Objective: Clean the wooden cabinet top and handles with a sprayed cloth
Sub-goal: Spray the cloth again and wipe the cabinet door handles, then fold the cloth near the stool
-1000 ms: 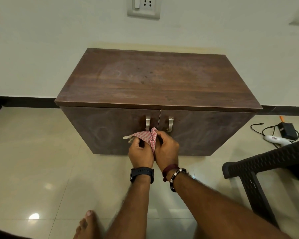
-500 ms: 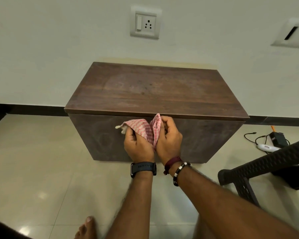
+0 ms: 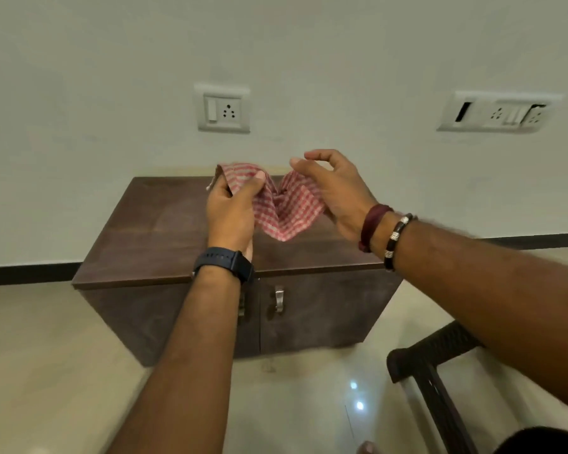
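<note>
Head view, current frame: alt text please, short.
Both hands, left hand and right hand, hold a red checked cloth stretched between them above a closed wooden cabinet against a white wall; two metal handles show on its doors.

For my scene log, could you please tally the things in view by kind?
Cloths: 1, checked cloth
Cabinets: 1
Door handles: 2
Wall socket plates: 2
Chairs: 1
Total: 7
</note>
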